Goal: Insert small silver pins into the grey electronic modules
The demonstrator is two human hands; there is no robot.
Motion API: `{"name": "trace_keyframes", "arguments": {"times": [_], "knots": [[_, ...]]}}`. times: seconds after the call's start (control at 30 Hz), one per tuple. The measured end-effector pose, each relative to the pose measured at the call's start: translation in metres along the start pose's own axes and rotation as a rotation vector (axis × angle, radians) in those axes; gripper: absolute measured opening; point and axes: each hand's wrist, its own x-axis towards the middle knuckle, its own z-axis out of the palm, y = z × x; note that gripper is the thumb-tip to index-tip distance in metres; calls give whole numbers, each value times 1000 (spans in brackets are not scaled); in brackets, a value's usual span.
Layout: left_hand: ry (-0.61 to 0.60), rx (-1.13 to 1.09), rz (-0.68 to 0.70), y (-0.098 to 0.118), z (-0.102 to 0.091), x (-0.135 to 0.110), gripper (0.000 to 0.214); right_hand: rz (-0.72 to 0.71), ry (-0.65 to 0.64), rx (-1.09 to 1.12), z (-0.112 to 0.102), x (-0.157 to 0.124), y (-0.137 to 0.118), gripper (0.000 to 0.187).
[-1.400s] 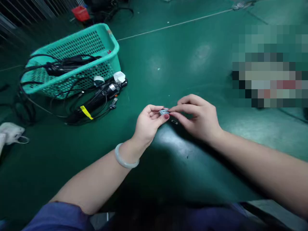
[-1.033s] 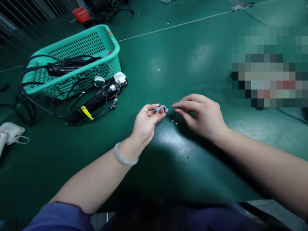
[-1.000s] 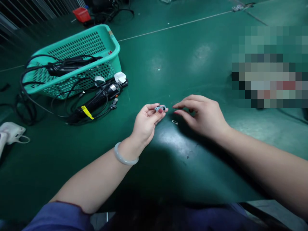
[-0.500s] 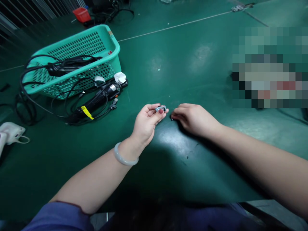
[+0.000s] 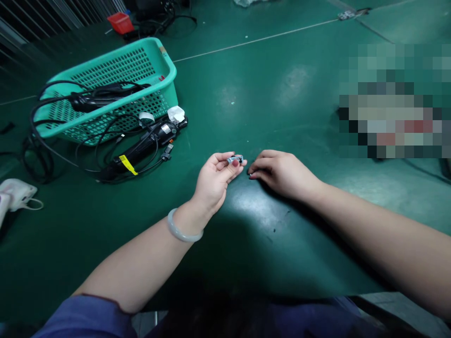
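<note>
Table [image 5: 246, 94] bearing all items; basket [image 5: 155, 61] at far left, with a cable [image 5: 88, 99] lying in it and hanging over its rim; power tool [image 5: 141, 145] on the table just before the basket; face mask [image 5: 14, 193] at the left edge, well apart from the basket; small box [image 5: 120, 22] behind the basket; left hand [image 5: 214, 180] at centre, a small part [image 5: 235, 159] pinched at its fingertips; right hand [image 5: 282, 171] just to its right, fingertips down on the table, near the part.

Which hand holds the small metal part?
The left hand, with the pale bangle, pinches the small part; the right hand rests fingertips down on the green table.
</note>
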Motion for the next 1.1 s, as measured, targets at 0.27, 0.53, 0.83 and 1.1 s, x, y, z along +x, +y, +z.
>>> {"name": "trace_keyframes", "arguments": {"times": [0.27, 0.53, 0.83, 1.1], "knots": [[-5, 4, -2, 0, 0, 0, 21, -196, -100, 35, -8, 1, 8, 29], [-8, 14, -1, 0, -1, -1, 23, -193, -35, 59, -8, 2, 5, 23], [-11, 13, 9, 0, -1, -1, 24, -24, 101, 32, -7, 2, 11, 20], [-22, 49, 34, -2, -1, 0, 29, 62, 20, -214, -5, 3, 7, 19]]}}
